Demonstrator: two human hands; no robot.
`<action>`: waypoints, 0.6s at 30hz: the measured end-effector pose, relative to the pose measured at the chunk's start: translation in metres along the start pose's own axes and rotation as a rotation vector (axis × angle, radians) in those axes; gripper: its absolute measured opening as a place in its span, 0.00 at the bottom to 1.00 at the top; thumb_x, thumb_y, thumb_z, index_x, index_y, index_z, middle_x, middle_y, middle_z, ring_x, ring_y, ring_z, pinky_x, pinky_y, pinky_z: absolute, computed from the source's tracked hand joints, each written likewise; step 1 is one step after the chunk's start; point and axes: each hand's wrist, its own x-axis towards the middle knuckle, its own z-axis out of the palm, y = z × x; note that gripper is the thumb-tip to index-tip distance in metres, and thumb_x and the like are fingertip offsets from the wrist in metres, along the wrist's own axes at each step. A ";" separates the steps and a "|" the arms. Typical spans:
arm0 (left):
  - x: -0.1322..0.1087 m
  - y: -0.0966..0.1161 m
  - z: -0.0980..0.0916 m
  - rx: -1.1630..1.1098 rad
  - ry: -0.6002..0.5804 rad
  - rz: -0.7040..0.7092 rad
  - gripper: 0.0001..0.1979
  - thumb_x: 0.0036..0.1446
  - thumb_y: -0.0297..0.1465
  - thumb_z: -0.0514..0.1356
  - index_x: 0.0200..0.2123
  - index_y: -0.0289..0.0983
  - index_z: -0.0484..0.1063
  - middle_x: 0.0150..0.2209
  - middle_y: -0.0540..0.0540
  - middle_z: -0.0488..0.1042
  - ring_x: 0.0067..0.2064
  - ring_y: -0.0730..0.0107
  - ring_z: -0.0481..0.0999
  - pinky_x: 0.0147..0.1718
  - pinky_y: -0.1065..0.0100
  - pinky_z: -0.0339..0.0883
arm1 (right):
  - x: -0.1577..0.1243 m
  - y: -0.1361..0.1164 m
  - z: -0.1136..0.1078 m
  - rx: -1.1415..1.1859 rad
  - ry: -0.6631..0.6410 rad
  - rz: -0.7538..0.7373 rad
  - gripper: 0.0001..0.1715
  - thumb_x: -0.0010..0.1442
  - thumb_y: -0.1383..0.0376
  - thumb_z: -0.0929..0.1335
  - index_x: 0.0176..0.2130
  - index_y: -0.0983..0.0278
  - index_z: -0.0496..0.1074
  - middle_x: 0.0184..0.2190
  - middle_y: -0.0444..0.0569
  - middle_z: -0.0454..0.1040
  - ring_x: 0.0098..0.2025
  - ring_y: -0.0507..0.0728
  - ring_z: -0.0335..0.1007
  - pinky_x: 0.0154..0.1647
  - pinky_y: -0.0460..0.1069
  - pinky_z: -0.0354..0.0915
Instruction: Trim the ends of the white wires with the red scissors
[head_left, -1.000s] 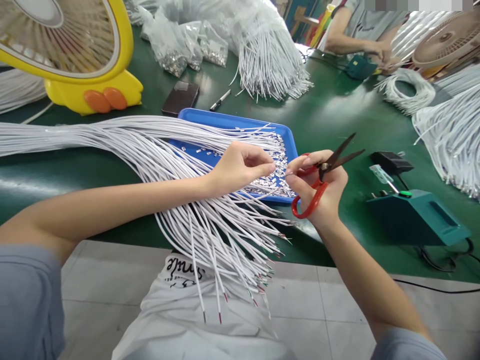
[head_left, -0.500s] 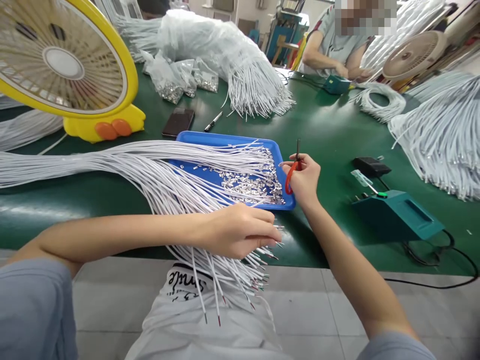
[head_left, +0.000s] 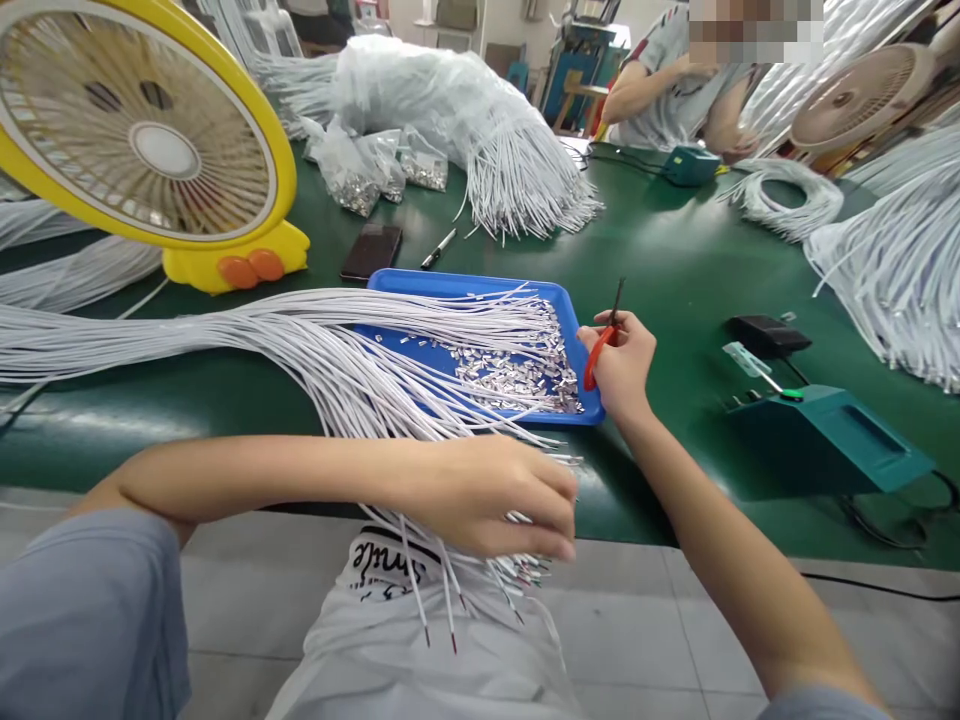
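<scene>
Red-handled scissors (head_left: 600,350) sit in my right hand (head_left: 627,368), fingers curled round them, beside the blue tray's (head_left: 465,283) right edge.
At the worktop's (head_left: 660,260) near edge, my left hand (head_left: 491,490) covers white cables (head_left: 300,370), fingers bent, slightly parted; whether they pinch one, I cannot tell.

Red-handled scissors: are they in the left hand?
No, the red-handled scissors are in the right hand, near the blue tray.

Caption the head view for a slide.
Right hand holds red-handled scissors beside blue tray; left hand over white wires.
</scene>
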 end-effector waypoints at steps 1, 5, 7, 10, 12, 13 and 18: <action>0.001 -0.006 -0.009 0.037 0.048 -0.005 0.11 0.63 0.29 0.55 0.32 0.32 0.75 0.35 0.41 0.75 0.38 0.72 0.74 0.39 0.72 0.69 | 0.001 0.001 0.000 0.005 0.006 0.001 0.12 0.46 0.66 0.71 0.34 0.62 0.69 0.24 0.42 0.73 0.27 0.52 0.69 0.29 0.48 0.64; -0.003 -0.044 -0.058 0.503 0.282 -0.426 0.11 0.61 0.28 0.56 0.32 0.33 0.77 0.34 0.43 0.76 0.37 0.68 0.75 0.38 0.68 0.68 | 0.002 0.003 0.000 0.022 0.014 0.002 0.12 0.46 0.65 0.71 0.34 0.62 0.69 0.24 0.42 0.73 0.26 0.52 0.70 0.27 0.48 0.63; -0.009 -0.062 -0.076 0.755 0.116 -0.640 0.11 0.61 0.29 0.55 0.33 0.33 0.77 0.36 0.42 0.78 0.39 0.63 0.77 0.37 0.66 0.67 | 0.001 0.004 0.000 0.030 0.013 0.003 0.12 0.46 0.65 0.71 0.34 0.62 0.69 0.24 0.41 0.73 0.26 0.52 0.70 0.27 0.47 0.63; -0.018 -0.079 -0.085 0.996 -0.112 -0.789 0.10 0.58 0.26 0.54 0.34 0.32 0.77 0.38 0.39 0.78 0.42 0.57 0.78 0.36 0.66 0.66 | 0.001 0.004 0.000 0.041 0.021 0.003 0.12 0.46 0.66 0.71 0.34 0.62 0.69 0.24 0.41 0.73 0.26 0.52 0.70 0.27 0.47 0.63; -0.021 -0.085 -0.083 1.053 -0.173 -0.799 0.10 0.56 0.24 0.55 0.35 0.32 0.77 0.40 0.38 0.79 0.43 0.55 0.78 0.36 0.66 0.66 | 0.001 0.004 0.000 0.049 0.030 0.004 0.12 0.46 0.66 0.71 0.34 0.62 0.69 0.24 0.41 0.73 0.26 0.52 0.70 0.27 0.47 0.63; -0.021 -0.087 -0.082 1.070 -0.186 -0.787 0.10 0.56 0.24 0.55 0.35 0.32 0.77 0.40 0.38 0.79 0.44 0.55 0.78 0.35 0.66 0.66 | 0.001 0.003 0.000 0.052 0.034 0.005 0.12 0.46 0.66 0.71 0.34 0.62 0.69 0.23 0.41 0.73 0.26 0.52 0.70 0.27 0.47 0.63; -0.022 -0.094 -0.076 1.163 -0.225 -0.669 0.13 0.56 0.19 0.51 0.32 0.31 0.76 0.36 0.37 0.78 0.41 0.53 0.79 0.30 0.65 0.62 | 0.000 0.002 0.002 0.062 0.029 0.010 0.12 0.45 0.67 0.71 0.33 0.62 0.69 0.23 0.41 0.73 0.26 0.51 0.69 0.27 0.46 0.63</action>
